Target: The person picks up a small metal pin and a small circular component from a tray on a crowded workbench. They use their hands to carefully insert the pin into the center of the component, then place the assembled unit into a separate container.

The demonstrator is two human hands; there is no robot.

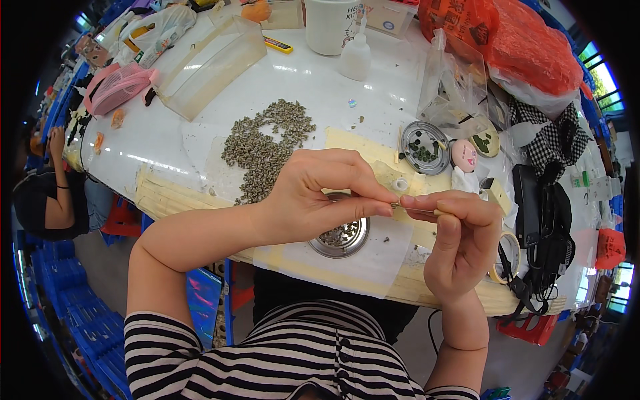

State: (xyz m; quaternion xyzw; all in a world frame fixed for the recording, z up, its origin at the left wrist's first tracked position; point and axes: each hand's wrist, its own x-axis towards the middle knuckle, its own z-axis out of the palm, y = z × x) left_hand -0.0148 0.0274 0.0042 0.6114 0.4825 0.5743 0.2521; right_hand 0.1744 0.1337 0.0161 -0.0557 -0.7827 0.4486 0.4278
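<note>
A glossy white worktop (160, 133) curves across the view, its near edge layered with pale yellow paper sheets (167, 193) and a white sheet (373, 257). Blue plastic crates (73, 307) stand on the floor to the left, where another person in a black top (40, 200) sits.

The left hand (313, 200) and right hand (460, 233) meet above the near edge. The left thumb and forefinger are pressed together, pinching the tip of a thin metal needle (413, 209); what they hold at that tip is too small to tell. The right fingers curl closed, gripping the needle's other end between thumb and forefinger.

Just below the hands sits one round steel dish (343, 237) holding small grey-green beads. A loose heap of the same grey-green beads (267, 143) spreads over the middle of the worktop. A second round metal tin (425, 147) with dark green pieces lies toward the right side, beside a small pink-faced doll figure (465, 160).

At the far edge stand one white plastic cup (330, 23), one small white squeeze bottle (355, 53) and a clear plastic box (210, 63). An orange plastic bag (513, 40) fills the far right corner; a pink mesh cap (120, 87) lies at the left edge.
</note>
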